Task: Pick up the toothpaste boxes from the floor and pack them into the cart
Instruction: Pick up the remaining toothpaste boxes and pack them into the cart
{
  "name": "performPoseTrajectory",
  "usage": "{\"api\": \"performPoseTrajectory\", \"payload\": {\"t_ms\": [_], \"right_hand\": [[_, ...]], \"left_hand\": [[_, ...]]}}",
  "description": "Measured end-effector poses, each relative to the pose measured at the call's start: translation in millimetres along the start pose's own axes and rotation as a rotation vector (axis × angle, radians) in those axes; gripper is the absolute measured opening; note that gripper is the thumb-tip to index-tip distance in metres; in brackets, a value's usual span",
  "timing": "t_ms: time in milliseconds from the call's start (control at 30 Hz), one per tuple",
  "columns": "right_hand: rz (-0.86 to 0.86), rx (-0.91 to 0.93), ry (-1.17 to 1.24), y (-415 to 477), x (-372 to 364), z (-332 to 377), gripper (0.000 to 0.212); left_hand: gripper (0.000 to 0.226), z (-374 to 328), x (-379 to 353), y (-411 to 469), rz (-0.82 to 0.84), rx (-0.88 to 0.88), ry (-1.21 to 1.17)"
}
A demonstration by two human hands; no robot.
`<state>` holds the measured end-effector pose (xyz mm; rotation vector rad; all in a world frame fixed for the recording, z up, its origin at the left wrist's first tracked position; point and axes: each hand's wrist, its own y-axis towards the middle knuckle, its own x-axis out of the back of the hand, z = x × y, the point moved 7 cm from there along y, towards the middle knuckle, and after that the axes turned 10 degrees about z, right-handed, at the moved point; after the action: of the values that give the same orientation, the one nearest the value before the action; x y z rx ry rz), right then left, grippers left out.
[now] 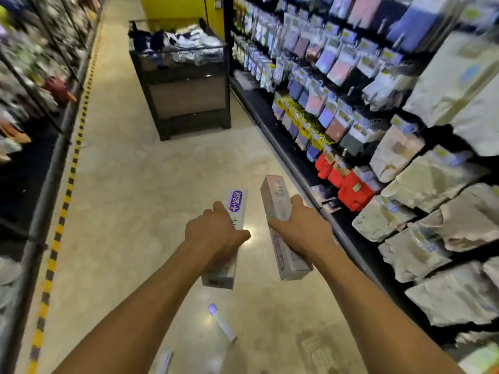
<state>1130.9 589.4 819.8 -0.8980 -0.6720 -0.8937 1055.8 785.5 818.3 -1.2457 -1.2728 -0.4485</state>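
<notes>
Toothpaste box [237, 202] fills the grip of the left hand [213, 230]; a second box [275, 197] fills that of the right hand [301, 228]. A loose box [222, 323] lies on the near floor [121, 211].

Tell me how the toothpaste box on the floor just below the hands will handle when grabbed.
The floor box looks flat-sided and stiff, so probably won't roll or flop. Likely light: the left hand and right hand each carry a similar box. The glossy floor may let it slide.

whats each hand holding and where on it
The left hand grips a toothpaste box around its middle; the right hand grips a second toothpaste box, also around its middle.
</notes>
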Motion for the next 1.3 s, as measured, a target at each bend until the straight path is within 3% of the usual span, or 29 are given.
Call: {"api": "performPoseTrajectory", "payload": {"t_ms": [300,433,533,600,767,867,1000,1167,1300], "right_hand": [[-0.126,-0.08,-0.034,-77,140,26,0.089],[-0.229,-0.169,-0.027,-117,191,32,0.073],[-0.322,-0.204,0.022,-143,216,23,0.086],[-0.358,-0.258,0.058,-171,223,8,0.088],[-0.408,-0.471,0.124,-286,221,-43,0.044],[-0.438,-0.578,0.149,-344,216,-83,0.058],[-0.508,-0.704,0.148,-427,213,-133,0.048],[-0.546,-0.818,0.178,-509,209,-207,0.073],[-0.609,-0.856,0.21,-572,206,-256,0.067]], "left_hand": [[0.081,-81,146,-65,-0.039,-0.195,0.072],[0.073,-117,195,-94,-0.107,-0.368,0.125],[0.067,-144,210,-113,-0.074,-0.484,0.173],[0.068,-163,208,-126,-0.023,-0.568,0.203],[0.075,-221,179,-180,0.048,-0.754,0.304],[0.061,-259,148,-222,0.11,-0.882,0.322],[0.06,-314,101,-282,0.157,-0.997,0.369],[0.059,-377,51,-358,0.126,-1.121,0.403],[0.054,-420,8,-413,0.14,-1.167,0.404]]}}
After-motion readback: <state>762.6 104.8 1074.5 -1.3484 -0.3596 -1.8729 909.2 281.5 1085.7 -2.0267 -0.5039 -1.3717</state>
